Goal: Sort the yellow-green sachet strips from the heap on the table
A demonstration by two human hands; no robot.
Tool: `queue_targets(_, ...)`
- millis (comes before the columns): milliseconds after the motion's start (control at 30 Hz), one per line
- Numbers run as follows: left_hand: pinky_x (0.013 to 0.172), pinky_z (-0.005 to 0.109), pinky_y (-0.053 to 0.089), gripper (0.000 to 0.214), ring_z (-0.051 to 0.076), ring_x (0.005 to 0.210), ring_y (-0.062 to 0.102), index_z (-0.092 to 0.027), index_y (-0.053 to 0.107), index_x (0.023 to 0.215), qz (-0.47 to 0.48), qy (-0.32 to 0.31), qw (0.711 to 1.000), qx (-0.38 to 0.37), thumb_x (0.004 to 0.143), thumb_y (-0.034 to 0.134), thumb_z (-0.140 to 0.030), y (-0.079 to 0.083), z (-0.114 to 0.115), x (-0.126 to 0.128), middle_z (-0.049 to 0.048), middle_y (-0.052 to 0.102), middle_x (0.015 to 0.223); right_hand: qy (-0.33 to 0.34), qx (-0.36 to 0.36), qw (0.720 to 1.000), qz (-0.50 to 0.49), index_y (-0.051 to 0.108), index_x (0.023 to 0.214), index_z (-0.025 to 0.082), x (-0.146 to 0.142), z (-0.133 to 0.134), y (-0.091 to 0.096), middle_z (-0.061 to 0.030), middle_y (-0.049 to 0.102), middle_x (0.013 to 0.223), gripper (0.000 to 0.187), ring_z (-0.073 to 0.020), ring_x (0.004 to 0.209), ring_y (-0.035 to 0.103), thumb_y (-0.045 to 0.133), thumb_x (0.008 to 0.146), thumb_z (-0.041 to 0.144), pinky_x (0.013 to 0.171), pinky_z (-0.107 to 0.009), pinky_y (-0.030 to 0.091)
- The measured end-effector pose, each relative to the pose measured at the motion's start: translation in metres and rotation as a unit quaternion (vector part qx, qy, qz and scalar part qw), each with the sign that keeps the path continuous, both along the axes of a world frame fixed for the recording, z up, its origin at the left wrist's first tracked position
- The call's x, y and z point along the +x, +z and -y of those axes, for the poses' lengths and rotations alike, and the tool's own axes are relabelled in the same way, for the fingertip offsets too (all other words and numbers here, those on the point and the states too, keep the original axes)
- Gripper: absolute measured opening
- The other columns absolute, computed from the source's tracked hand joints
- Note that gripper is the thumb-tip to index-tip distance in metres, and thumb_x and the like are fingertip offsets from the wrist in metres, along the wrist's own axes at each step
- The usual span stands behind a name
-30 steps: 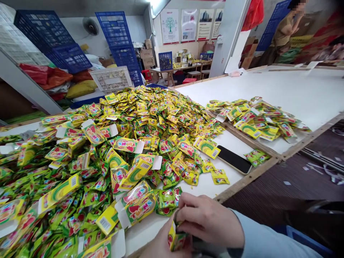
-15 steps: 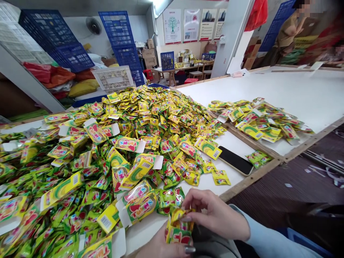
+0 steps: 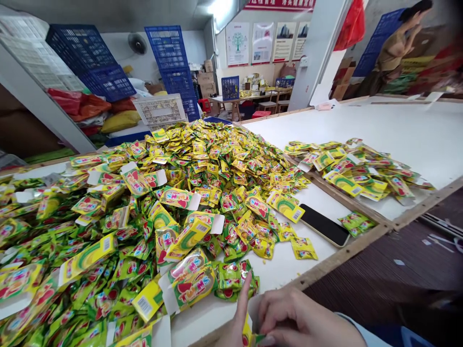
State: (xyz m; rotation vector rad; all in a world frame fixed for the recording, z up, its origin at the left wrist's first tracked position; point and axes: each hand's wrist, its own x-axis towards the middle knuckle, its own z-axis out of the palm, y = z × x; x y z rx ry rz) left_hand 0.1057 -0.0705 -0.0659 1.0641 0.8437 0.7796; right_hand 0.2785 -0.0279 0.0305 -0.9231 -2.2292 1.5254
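Observation:
At the bottom edge my left hand [image 3: 233,325] holds a small yellow carton [image 3: 247,329], its index finger stretched upward. My right hand [image 3: 298,315] has its fingers curled and thumb pressed at the same carton's end. Most of that carton is hidden by the hands and the frame edge. Just beyond my fingers lie green sachets [image 3: 234,275] with red fruit prints. To their left rest yellow-green printed cartons [image 3: 197,284] with a white flap out. A large heap of yellow sachets [image 3: 217,154] rises behind, and green sachets [image 3: 97,294] spread across the left.
A black-screened phone [image 3: 323,225] lies near the table's wooden edge [image 3: 336,258], beside more green sachets [image 3: 356,222]. Flattish cartons [image 3: 361,173] are piled past the wooden divider. Blue crates [image 3: 168,58] stand stacked behind, and a person [image 3: 392,48] stands at the far right.
Both hands and the carton have dropped lower in view. The yellow sachet at the carton's mouth no longer shows. My left index finger now points up. The view has tilted slightly upward.

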Motion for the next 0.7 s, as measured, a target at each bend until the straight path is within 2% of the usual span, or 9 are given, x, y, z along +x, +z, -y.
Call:
queue_targets(133,0.096,0.044,0.038,0.071,0.024,0.105,0.057,-0.022,0.015,0.141,-0.058,0.012,0.996,0.066,0.082,0.046,-0.048,0.000,-0.007,0.016,0.0103,0.061,0.111,-0.039,0.041,0.995,0.083,0.069,0.083,0.020,0.010,0.005,0.003,-0.0024,0.068,0.076,0.011,-0.0159,0.071,0.062,0.059,0.079,0.023,0.064,-0.022,0.047)
queue_targets(233,0.096,0.040,0.041,0.064,0.024,0.114,0.052,-0.026,0.022,0.138,-0.161,0.030,0.962,0.220,0.081,0.050,-0.035,0.008,-0.017,0.010,0.0098,0.055,0.125,-0.129,0.150,0.978,0.073,0.065,0.079,0.020,0.046,-0.025,0.013,-0.0032,0.067,0.075,0.018,-0.0170,0.071,0.062,0.051,0.084,0.030,0.063,-0.024,0.049)
queue_targets(300,0.098,0.040,0.039,0.059,0.024,0.121,0.046,-0.029,0.033,0.133,-0.281,0.065,0.893,0.347,0.078,0.053,-0.021,0.014,-0.026,-0.006,0.0066,0.050,0.132,-0.228,0.290,0.926,0.074,0.062,0.078,0.020,0.086,-0.062,0.030,-0.0063,0.066,0.084,0.025,-0.0193,0.078,0.062,0.042,0.087,0.032,0.069,-0.029,0.050)
queue_targets(400,0.101,0.041,0.037,0.067,0.025,0.123,0.044,-0.028,0.041,0.129,-0.470,0.085,0.721,0.502,0.067,0.048,-0.004,0.018,-0.040,-0.035,0.0033,0.050,0.132,-0.405,0.501,0.726,0.241,0.062,0.085,0.017,0.142,-0.115,0.055,-0.0135,0.063,0.096,0.026,-0.0257,0.081,0.061,0.040,0.086,0.030,0.069,-0.038,0.048)
queue_targets(467,0.101,0.037,0.039,0.072,0.022,0.116,0.052,-0.023,0.042,0.129,-0.538,0.056,0.619,0.569,0.061,0.045,-0.001,0.017,-0.048,-0.048,0.0019,0.056,0.126,-0.421,0.521,0.686,0.285,0.061,0.099,0.014,0.151,-0.132,0.057,-0.0174,0.060,0.106,0.026,-0.0284,0.086,0.061,0.043,0.084,0.025,0.070,-0.040,0.048)
queue_targets(533,0.097,0.030,0.043,0.062,0.019,0.104,0.060,-0.021,0.049,0.123,-0.550,0.032,0.562,0.617,0.063,0.047,-0.004,0.016,-0.053,-0.054,-0.0001,0.064,0.116,-0.336,0.520,0.732,0.285,0.058,0.109,0.015,0.131,-0.134,0.040,-0.0144,0.060,0.112,0.030,-0.0260,0.096,0.059,0.046,0.082,0.021,0.079,-0.037,0.047)
queue_targets(567,0.095,0.028,0.045,0.053,0.017,0.099,0.063,-0.020,0.052,0.119,-0.546,0.033,0.552,0.630,0.067,0.049,-0.007,0.016,-0.055,-0.054,-0.0010,0.067,0.111,-0.257,0.520,0.766,0.275,0.056,0.112,0.016,0.113,-0.130,0.026,-0.0125,0.059,0.115,0.033,-0.0241,0.104,0.055,0.048,0.080,0.019,0.086,-0.035,0.045)
queue_targets(633,0.092,0.029,0.049,0.038,0.017,0.098,0.064,-0.020,0.056,0.112,-0.534,0.051,0.567,0.625,0.075,0.052,-0.015,0.017,-0.054,-0.054,-0.0004,0.069,0.106,-0.096,0.509,0.814,0.262,0.051,0.120,0.020,0.073,-0.122,-0.005,-0.0098,0.052,0.127,0.043,-0.0247,0.119,0.044,0.053,0.078,0.018,0.097,-0.040,0.038)
queue_targets(700,0.089,0.032,0.051,0.032,0.019,0.100,0.063,-0.019,0.057,0.111,-0.526,0.103,0.625,0.568,0.080,0.049,-0.019,0.019,-0.050,-0.053,0.0025,0.069,0.106,-0.051,0.503,0.823,0.257,0.055,0.116,0.022,0.042,-0.118,-0.031,-0.0086,0.043,0.136,0.038,-0.0290,0.128,0.032,0.054,0.078,0.018,0.102,-0.049,0.030)
